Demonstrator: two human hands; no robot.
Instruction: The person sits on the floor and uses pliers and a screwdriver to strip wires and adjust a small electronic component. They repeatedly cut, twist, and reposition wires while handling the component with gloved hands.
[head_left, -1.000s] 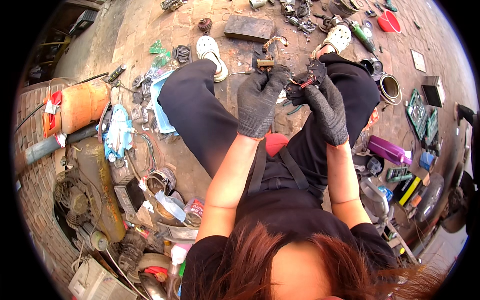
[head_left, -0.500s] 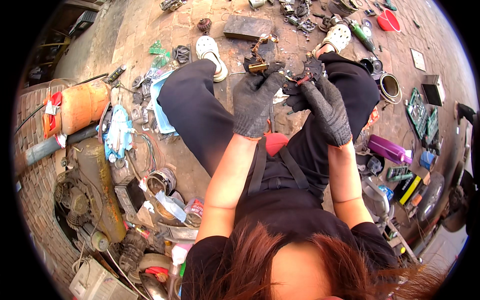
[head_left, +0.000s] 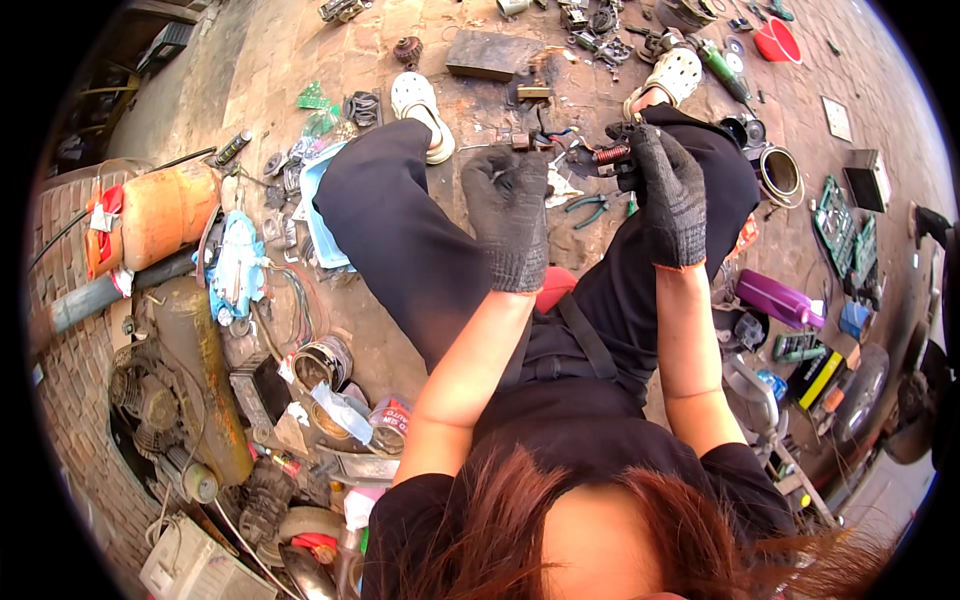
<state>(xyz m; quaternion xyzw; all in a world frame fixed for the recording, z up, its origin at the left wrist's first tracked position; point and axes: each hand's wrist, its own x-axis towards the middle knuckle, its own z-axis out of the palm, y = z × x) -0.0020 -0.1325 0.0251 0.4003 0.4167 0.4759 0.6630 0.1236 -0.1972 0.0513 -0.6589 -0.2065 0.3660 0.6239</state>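
Note:
Both my hands wear dark grey knit gloves and are raised between my knees. My right hand [head_left: 668,195] grips a dark electrical part with a red-brown coil [head_left: 610,155], its fingers closed around the right side. Facing it, my left hand [head_left: 508,205] is closed, its fingertips by a small reddish-brown piece [head_left: 520,142]; the fingers hide what is between them. Thin red and blue wires [head_left: 560,133] run in the gap between the hands. Beneath them on the ground lie green-handled pliers [head_left: 590,209]. Farther off is a small brass-coloured block [head_left: 533,92].
A dark metal block [head_left: 493,55] lies ahead, between my feet. A green angle grinder [head_left: 724,70] and a red bowl [head_left: 778,42] are at the far right. An orange gas cylinder [head_left: 170,208] and a blue tray [head_left: 322,210] are left; a purple bottle [head_left: 780,298] lies right.
My hands have moved apart, the right one slightly outward with the coil part. The brass-coloured piece that was by my left fingers now lies on the ground. The pliers have come into sight.

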